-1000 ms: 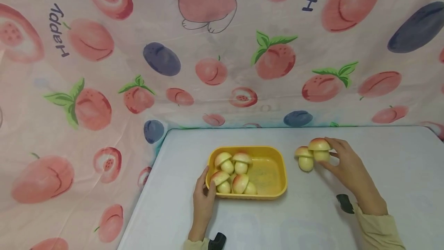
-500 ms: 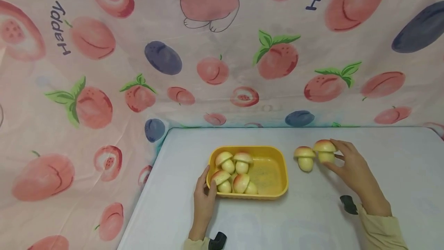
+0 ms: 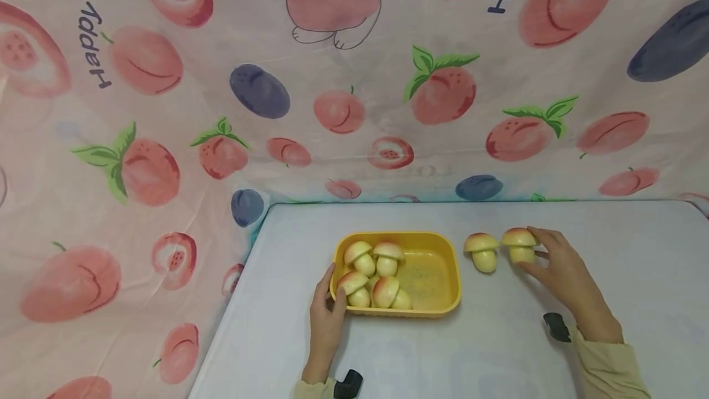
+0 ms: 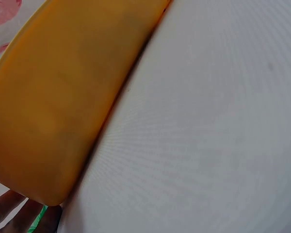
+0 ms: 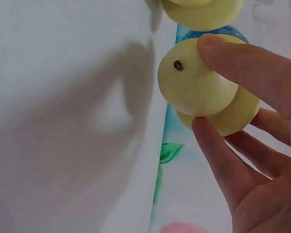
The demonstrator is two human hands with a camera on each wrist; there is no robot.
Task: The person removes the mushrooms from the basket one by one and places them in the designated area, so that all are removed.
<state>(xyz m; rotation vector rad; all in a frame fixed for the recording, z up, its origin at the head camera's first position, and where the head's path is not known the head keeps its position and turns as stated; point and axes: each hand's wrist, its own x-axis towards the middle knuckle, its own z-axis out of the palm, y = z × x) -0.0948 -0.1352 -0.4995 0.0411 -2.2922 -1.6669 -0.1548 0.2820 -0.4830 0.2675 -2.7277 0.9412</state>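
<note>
A yellow tray [image 3: 426, 313] holds several mushroom-shaped pieces with reddish caps, grouped in its left part. At the tray's left end my left hand [image 3: 327, 319] grips the rim, thumb over the near left corner; in the left wrist view its fingers [image 4: 22, 213] touch the tray wall [image 4: 63, 97]. My right hand [image 3: 565, 270] pinches a mushroom piece [image 3: 520, 246], upright, right of the tray. In the right wrist view, thumb and fingers of the hand [image 5: 266, 194] hold that piece [image 5: 194, 82] by stem and cap. Another mushroom piece [image 3: 483, 252] stands just left of it.
White table [image 3: 443, 362] under everything, its far edge against a hanging cloth [image 3: 332, 66] printed with peaches and blue fruit. The cloth also covers the left side. A black band piece is at each wrist.
The piece in my right hand has moved slightly right and then down, apart from the other one. That other piece has shifted a little left. My left hand stays on the tray.
</note>
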